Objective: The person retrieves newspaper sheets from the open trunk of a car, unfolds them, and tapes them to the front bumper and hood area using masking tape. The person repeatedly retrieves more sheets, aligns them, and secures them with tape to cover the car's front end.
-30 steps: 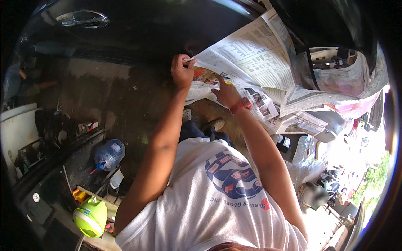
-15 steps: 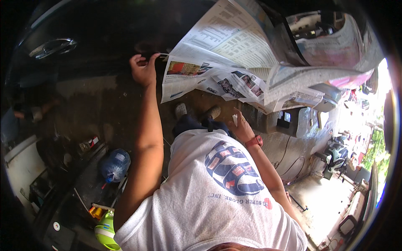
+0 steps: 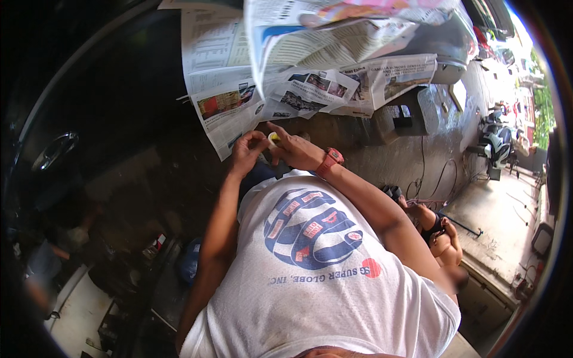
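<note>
This place seems to be a workshop for vehicles. To the left of the left grip (image 3: 246, 154) stands a dark car body (image 3: 113, 89) with a shiny door handle (image 3: 57, 150). Just beyond both grips, newspaper sheets (image 3: 310, 77) hang over the vehicle. To the right of the right grip (image 3: 301, 154), a dark cable (image 3: 423, 156) runs along the worn floor (image 3: 382, 149); farther right is what looks like a motorbike (image 3: 498, 136), near bright daylight and green leaves (image 3: 541, 101).
</note>
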Available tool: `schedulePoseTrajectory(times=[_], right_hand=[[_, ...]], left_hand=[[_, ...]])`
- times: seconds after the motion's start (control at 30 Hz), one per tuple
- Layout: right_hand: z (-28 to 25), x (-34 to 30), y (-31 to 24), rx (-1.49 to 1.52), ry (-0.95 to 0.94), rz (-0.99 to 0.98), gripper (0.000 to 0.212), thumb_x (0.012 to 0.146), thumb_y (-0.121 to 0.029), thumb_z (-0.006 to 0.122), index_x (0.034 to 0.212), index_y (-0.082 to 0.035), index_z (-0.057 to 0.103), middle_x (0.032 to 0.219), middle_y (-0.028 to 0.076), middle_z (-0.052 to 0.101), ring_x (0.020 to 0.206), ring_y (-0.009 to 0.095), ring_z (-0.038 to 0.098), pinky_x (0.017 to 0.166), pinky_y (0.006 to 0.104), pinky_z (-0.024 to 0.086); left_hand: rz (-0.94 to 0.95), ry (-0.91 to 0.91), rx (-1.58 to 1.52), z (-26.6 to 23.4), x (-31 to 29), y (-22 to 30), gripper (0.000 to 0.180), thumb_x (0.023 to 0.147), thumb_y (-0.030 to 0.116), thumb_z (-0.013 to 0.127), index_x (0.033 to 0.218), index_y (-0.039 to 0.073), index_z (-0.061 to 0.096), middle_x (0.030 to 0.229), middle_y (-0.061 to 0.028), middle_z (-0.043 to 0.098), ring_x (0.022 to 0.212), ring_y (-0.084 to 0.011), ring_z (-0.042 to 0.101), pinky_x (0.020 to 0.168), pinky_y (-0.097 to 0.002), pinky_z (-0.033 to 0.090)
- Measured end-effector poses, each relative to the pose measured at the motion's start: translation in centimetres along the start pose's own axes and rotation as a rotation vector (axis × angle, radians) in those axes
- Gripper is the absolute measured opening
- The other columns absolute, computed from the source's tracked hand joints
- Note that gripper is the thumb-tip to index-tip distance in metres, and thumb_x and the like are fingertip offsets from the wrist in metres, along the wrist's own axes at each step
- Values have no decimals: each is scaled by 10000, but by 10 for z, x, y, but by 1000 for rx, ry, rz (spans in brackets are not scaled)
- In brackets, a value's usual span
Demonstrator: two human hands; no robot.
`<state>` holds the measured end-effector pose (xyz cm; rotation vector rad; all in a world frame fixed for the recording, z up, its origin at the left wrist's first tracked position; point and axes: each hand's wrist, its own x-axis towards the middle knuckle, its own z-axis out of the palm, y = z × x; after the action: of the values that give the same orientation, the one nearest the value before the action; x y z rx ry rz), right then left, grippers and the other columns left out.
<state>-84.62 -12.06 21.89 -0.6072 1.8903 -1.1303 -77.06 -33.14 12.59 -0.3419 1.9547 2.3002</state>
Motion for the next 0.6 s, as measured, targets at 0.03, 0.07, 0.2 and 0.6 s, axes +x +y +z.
schedulePoseTrajectory(times=[0.03, 0.07, 0.2, 0.6], right_hand=[[4, 0, 5, 113, 2, -28, 598, 1140, -250, 562, 1613, 53, 357, 783, 123, 778, 913, 395, 797, 828, 451, 602], [5, 1, 12, 95, -25, 110, 526, 1148, -271, 555, 1552, 36, 414, 789, 124, 779, 873, 383, 796, 789, 452, 601], [24, 18, 34, -96, 37, 98, 238, 1124, -275, 589, 1251, -73, 601, 756, 170, 736, 683, 362, 757, 616, 497, 576], [40, -65, 111, -329, 473, 259, 151, 1082, -262, 617, 1136, -124, 649, 912, 220, 763, 873, 469, 754, 766, 592, 590]], left_hand=[[-187, -6, -11, -6, -2, 3, 175, 1035, 203, 823, 1041, 46, 747, 960, -1, 747, 855, -100, 673, 817, -274, 543], [-78, 43, 100, -12, -5, 4, 186, 1034, 216, 826, 1036, 48, 747, 938, 2, 742, 838, -103, 667, 799, -280, 540], [71, 171, 455, -36, -25, -10, 265, 1029, 281, 842, 985, 39, 741, 889, 14, 740, 809, -106, 655, 771, -297, 533], [-239, 855, 20, -157, -4, -129, 361, 980, 161, 893, 1203, 41, 636, 1262, -111, 781, 1138, -194, 722, 1046, -350, 527]])
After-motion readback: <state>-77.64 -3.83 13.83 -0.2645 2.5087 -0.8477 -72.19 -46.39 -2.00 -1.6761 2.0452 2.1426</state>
